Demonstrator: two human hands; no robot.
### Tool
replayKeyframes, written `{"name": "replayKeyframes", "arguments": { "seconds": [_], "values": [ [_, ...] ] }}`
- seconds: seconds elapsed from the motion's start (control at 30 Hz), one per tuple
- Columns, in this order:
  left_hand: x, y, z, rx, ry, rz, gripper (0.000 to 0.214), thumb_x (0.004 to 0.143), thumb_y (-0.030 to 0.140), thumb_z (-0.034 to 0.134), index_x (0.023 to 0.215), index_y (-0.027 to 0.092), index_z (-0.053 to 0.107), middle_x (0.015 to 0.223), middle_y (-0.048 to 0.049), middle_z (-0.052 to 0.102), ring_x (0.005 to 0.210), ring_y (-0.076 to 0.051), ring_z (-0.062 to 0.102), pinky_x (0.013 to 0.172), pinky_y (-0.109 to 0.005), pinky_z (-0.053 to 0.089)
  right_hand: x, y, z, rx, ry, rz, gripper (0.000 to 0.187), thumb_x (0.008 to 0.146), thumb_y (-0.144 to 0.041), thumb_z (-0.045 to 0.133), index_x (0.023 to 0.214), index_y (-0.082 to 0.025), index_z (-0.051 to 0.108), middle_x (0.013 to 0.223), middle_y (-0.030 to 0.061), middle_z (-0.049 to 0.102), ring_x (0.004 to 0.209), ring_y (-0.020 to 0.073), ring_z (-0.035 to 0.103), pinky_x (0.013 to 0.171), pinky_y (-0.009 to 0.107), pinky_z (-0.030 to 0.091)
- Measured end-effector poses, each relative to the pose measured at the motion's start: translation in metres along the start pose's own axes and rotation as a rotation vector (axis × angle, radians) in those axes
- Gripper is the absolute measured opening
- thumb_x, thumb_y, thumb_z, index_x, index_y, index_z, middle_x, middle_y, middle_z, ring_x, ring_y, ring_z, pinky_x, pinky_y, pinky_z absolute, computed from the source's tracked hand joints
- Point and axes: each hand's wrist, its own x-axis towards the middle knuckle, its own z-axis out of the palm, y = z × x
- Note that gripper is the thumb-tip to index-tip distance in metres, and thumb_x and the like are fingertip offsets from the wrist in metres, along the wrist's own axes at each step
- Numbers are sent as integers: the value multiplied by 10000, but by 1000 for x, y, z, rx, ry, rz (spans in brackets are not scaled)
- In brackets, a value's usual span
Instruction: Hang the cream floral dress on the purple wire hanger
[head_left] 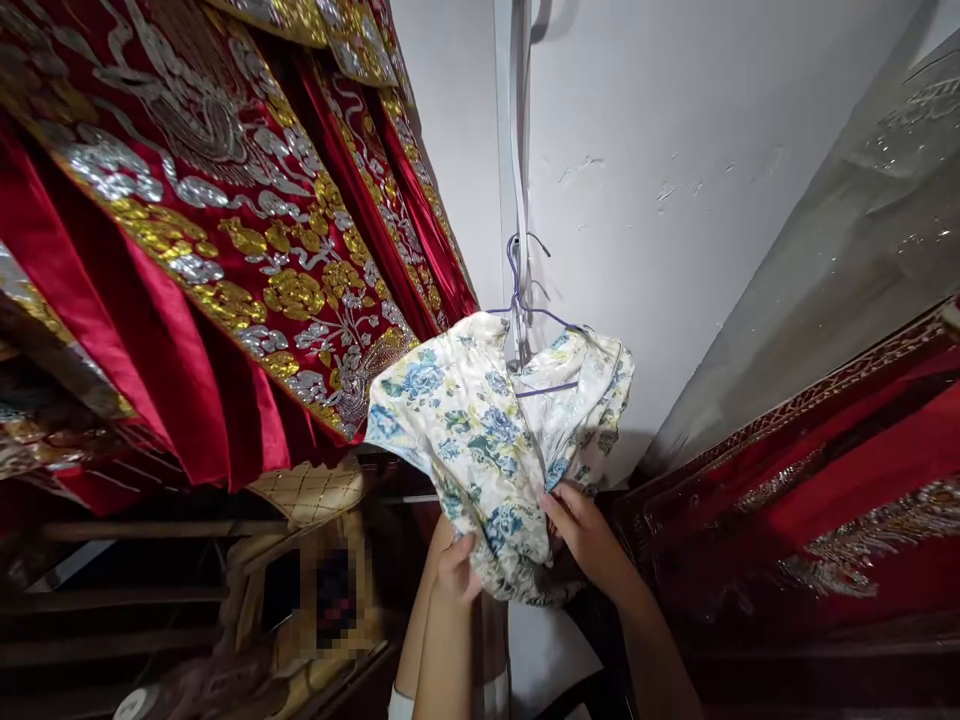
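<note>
A white blouse [480, 430] with blue and green flowers hangs on a thin purple hanger [517, 300], its front gaping at the neck. The hanger's hook sits at a metal hook on the wall post. My left hand [456, 570] grips the lower left side of the blouse, thumb on top of the cloth. Higher up, my right hand [576, 520] pinches the front edge of the blouse below the neckline. Some fingers of both hands are hidden by the cloth.
Red satin garments [247, 240] with gold and silver embroidery hang at left. Below them is a wooden chair [247, 550]. A pale wall post [517, 130] runs up the white wall. At right hang a plastic-covered cloth [840, 180] and a red embroidered garment [847, 480].
</note>
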Motion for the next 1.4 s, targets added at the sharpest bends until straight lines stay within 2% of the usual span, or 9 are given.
{"name": "replayKeyframes", "arguments": {
  "seconds": [0.13,0.3,0.53,0.6,0.7,0.77,0.93,1.2,1.4],
  "values": [
    [-11,14,19,-107,88,-7,806,622,405,908,1369,255,648,1307,-99,731,1300,-371,627,1151,-506,474,12,-3,2,-44,-23,-54,462,975,-556,519,658,-235,422,648,-21,448,646,170,436,607,300,341],
    [-4,11,14,-163,210,19,548,622,334,902,1126,191,743,1154,-116,781,1114,-333,725,999,-442,566,7,15,16,200,144,-6,480,921,-573,586,610,-234,449,572,-33,425,561,149,416,562,295,343],
    [19,11,-29,-11,912,727,332,666,271,825,957,177,694,952,-52,762,932,-196,723,869,-306,554,2,14,6,418,402,34,445,795,-498,690,519,-219,481,531,-34,416,516,116,373,522,269,332],
    [13,9,-17,174,756,746,265,735,267,791,961,172,688,927,-62,747,873,-187,713,816,-299,560,2,10,11,372,297,71,400,797,-484,672,539,-208,540,520,-26,452,508,115,387,517,267,325],
    [-1,-2,14,397,150,528,329,795,258,752,1106,173,684,946,-79,728,800,-186,687,709,-284,562,-2,4,28,317,58,139,391,786,-520,634,578,-190,612,489,1,530,466,120,423,493,269,318],
    [-5,-12,32,407,-70,408,321,856,289,697,1158,188,658,888,-49,689,708,-157,640,595,-240,515,-7,2,38,281,-19,145,410,788,-542,614,589,-183,627,463,9,551,430,118,429,473,265,314],
    [1,-31,37,427,58,501,309,945,415,617,749,184,559,710,1,542,649,-132,541,600,-226,455,8,-22,29,225,-72,124,394,854,-508,582,651,-178,655,411,-16,550,341,98,406,407,240,292],
    [10,-59,50,537,68,497,309,928,452,616,763,193,574,721,-4,537,609,-133,513,558,-222,422,112,-149,-10,284,90,-111,282,873,-279,592,637,-142,667,442,0,598,338,69,417,355,187,292],
    [15,-44,54,528,42,508,249,942,424,628,872,186,635,791,-37,629,701,-165,618,616,-248,495,107,-143,-1,278,113,-233,229,870,-252,557,691,-155,663,459,-16,599,377,80,445,403,190,333]
  ]
}}
